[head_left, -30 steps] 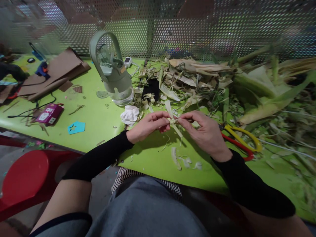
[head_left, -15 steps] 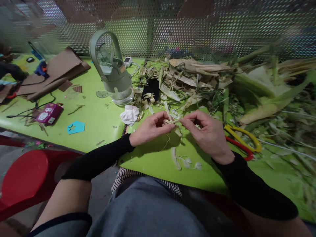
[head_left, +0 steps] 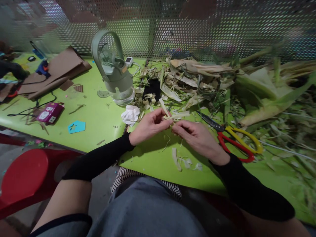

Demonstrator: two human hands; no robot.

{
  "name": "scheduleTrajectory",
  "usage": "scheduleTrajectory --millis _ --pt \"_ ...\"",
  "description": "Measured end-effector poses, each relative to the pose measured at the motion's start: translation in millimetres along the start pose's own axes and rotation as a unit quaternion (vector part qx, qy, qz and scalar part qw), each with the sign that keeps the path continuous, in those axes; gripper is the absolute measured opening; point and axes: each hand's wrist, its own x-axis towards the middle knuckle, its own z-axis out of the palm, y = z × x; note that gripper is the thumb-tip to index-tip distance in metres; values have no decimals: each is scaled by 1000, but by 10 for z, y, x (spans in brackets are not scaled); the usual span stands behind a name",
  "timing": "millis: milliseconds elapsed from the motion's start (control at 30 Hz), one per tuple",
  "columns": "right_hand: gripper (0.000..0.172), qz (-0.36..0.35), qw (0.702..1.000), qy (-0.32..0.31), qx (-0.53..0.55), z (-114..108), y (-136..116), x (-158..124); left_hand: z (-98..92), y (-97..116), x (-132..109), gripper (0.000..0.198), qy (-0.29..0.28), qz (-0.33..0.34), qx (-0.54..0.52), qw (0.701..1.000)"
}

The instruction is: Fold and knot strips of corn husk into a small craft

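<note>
Pale strips of corn husk cross each other between my hands, one pointing up and one out to the right. My left hand pinches them where they meet, thumb against fingers. Just below, my right hand has its thumb and fingertips closed close to the strips; whatever lies between those fingertips is too small to make out. On the green table under my hands lie a loose husk strip and thin shreds. Scissors with red and yellow handles rest beside my right wrist.
Husk scraps and a corn ear in husk cover the back and right. A water bottle, crumpled paper, purple box, blue cutout and brown cardboard stand left. A perforated screen borders the back; a red stool is lower left.
My right hand has moved down and slightly left, off the right-pointing strip, which now sticks out free. The scissors' blades have come into view. My left hand keeps its pinch.
</note>
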Motion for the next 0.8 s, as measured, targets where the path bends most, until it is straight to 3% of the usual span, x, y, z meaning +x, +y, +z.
scheduleTrajectory --millis 233,367,467,567,800 --pt "39 -27 999 -39 -20 -157 -50 -6 -85 97 42 26 18 -12 3 1000" --pt "42 -11 998 -45 -39 -211 -23 -8 -138 110 86 22 -3 -25 21 999" --pt "42 17 998 -37 -57 -169 30 19 -146 81 112 18 -10 -27 33 999" --pt "49 24 999 -32 -10 -73 54 82 -120 65 119 11 -24 -11 20 999" --pt "54 40 998 11 40 128 -65 148 -96 40 154 21 -27 26 1 999"
